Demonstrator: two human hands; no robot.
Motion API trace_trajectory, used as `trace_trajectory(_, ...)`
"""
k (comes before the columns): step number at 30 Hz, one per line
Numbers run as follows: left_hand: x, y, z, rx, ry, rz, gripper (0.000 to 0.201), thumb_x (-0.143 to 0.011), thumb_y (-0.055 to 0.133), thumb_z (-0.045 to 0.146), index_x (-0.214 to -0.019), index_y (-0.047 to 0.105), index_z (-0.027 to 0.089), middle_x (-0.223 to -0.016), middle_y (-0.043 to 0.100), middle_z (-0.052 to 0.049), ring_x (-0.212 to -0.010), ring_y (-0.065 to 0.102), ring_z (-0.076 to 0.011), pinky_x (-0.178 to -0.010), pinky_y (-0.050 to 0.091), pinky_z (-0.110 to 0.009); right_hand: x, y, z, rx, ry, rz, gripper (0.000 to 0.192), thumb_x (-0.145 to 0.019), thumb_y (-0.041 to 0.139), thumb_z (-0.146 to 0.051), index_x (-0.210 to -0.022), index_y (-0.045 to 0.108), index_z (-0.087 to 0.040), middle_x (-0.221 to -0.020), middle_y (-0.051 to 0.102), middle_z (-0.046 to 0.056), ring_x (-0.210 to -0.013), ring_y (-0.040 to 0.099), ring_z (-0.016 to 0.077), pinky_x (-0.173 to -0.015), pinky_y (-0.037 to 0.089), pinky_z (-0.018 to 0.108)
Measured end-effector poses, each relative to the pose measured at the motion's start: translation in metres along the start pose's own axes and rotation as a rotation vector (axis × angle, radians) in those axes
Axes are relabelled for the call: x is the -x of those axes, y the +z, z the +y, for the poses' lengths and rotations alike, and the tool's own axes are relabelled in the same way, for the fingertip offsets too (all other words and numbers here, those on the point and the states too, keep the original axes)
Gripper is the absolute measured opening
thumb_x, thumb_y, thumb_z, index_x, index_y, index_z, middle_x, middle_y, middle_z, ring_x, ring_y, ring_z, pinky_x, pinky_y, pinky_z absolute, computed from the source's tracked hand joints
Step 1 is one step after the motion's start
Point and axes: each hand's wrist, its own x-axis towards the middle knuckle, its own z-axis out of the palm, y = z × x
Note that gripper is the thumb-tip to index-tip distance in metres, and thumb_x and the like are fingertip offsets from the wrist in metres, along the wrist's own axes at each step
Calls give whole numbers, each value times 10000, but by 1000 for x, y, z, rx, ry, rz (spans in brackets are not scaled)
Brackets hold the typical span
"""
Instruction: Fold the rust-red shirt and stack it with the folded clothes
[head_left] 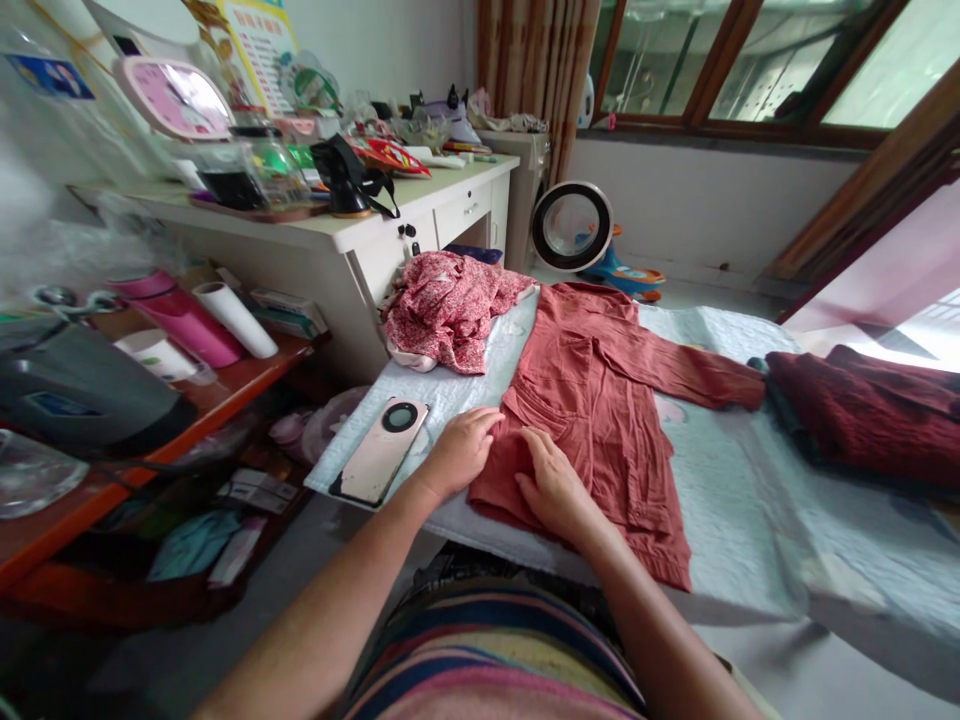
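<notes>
A rust-red long-sleeved shirt (592, 400) lies spread on the light blue padded cover, one sleeve stretched out to the right. My left hand (465, 450) rests at the shirt's left edge, its fingers extended over the cloth and nothing visibly gripped. On the same side of the shirt, my right hand (553, 478) lies on the fabric with thumb and fingers apart. A pale pink phone (384, 450) with a round black camera ring lies face down, left of my left hand.
Beyond the phone is a crumpled red patterned cloth (457, 305). Folded dark red clothing (862, 415) sits at the right. A cluttered white desk (337, 228) stands at the back left. Lower left, a wooden shelf (225, 395) bears a pink thermos (180, 318).
</notes>
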Motion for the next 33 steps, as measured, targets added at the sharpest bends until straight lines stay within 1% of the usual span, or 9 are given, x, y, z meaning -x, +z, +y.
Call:
trace_trajectory(2, -3, 13, 7, -61, 50, 43, 450, -919, 388, 135, -1350, 510, 180, -1424, 512, -88, -1350, 431, -198, -1167, 314, -391, 3, -2, -1, 69, 17, 25, 641, -784, 489, -138, -1415, 379, -113, -1474, 414, 151, -1387, 339, 241, -1162, 272, 447)
trace_trajectory(6, 3, 32, 13, -194, 100, -149, 553, -939, 478, 344, -1459, 372, 189, -1557, 329, -102, -1443, 280, -259, -1181, 261, -470, 11, -7, 2, 234, 109, -9, 615, -869, 504, -269, -1447, 383, -94, -1538, 340, 156, -1442, 258, 275, -1184, 189, 485)
trace_trajectory(13, 11, 34, 18, -408, 17, -253, 630, -931, 485, 436, -1496, 298, 230, -1602, 217, -79, -1477, 184, -261, -1187, 206, -496, 23, -18, 19, 260, 112, -123, 619, -914, 499, -412, -1460, 405, -136, -1563, 299, 104, -1451, 248, 253, -1191, 200, 452)
trace_trajectory(18, 8, 25, 23, -398, 60, -179, 587, -891, 552, 424, -1428, 408, 235, -1530, 379, -89, -1411, 335, -268, -1137, 299, -462, 27, -34, 27, 132, 74, -168, 591, -909, 520, -375, -1440, 436, -128, -1549, 327, 119, -1446, 263, 254, -1189, 227, 454)
trace_trajectory(21, -6, 15, 33, -390, 47, -128, 305, -892, 544, 358, -1140, 621, 198, -1214, 642, -105, -1168, 564, -266, -1026, 407, -444, 22, -51, 32, -12, 8, -181, 454, -931, 485, -323, -1341, 549, -138, -1458, 476, 124, -1364, 417, 232, -1152, 320, 412)
trace_trajectory(23, -22, 13, 39, -400, 48, -80, 223, -928, 466, 280, -1011, 650, 188, -1070, 682, -95, -1056, 610, -244, -987, 430, -429, 14, -62, 37, -92, -21, -155, 365, -958, 421, -280, -1241, 621, -166, -1347, 588, 108, -1255, 536, 201, -1089, 406, 370)
trace_trajectory(25, -41, 17, 41, -396, 126, -25, 260, -932, 453, 241, -1121, 622, 181, -1220, 639, -102, -1174, 556, -237, -1054, 386, -416, 4, -68, 44, -95, -30, -70, 356, -962, 395, -254, -1218, 628, -172, -1281, 632, 110, -1197, 579, 199, -1051, 442, 374)
trace_trajectory(28, -65, 32, 34, -424, 173, -18, 461, -947, 463, 372, -1358, 486, 164, -1500, 416, -127, -1402, 339, -270, -1155, 268, -465, -12, -69, 59, 25, -54, 29, 403, -938, 443, -264, -1300, 569, -140, -1369, 557, 155, -1296, 495, 245, -1096, 389, 441)
trace_trajectory(33, -79, 58, 12, -451, 99, -161, 643, -918, 441, 568, -1450, 399, 208, -1568, 291, -137, -1463, 219, -299, -1177, 200, -514, -22, -66, 88, 143, -27, -85, 509, -902, 518, -294, -1383, 494, -130, -1467, 451, 164, -1378, 395, 261, -1137, 326, 450)
